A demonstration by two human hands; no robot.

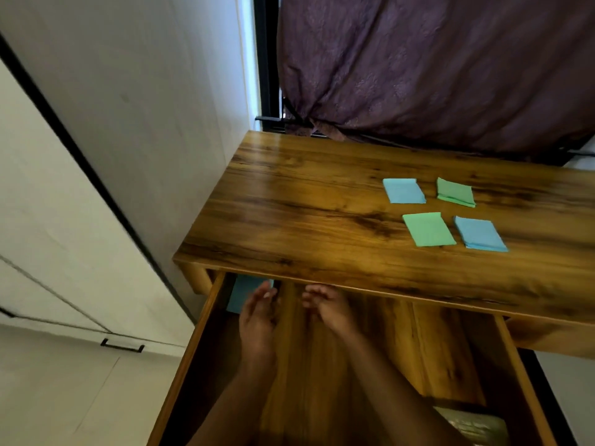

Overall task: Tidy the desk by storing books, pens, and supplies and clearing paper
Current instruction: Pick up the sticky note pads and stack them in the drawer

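Observation:
The wooden desk (306, 204) has its drawer (199, 333) pulled out below the front edge. Both my hands reach into the drawer near its back. My left hand (257, 313) has relaxed fingers beside a blue paper pad (240, 292) lying in the drawer's back left corner, and holds nothing. My right hand (325, 305) has loosely curled fingers and is empty too. On the desk top lie several folded paper pads: a blue one (403, 190), a green one (455, 192), a green one (428, 229) and a blue one (479, 234).
A purple curtain (434, 66) hangs behind the desk. A white wall and a cabinet with a black handle (122, 346) stand to the left. Something pale and shiny (470, 423) lies at the drawer's front right.

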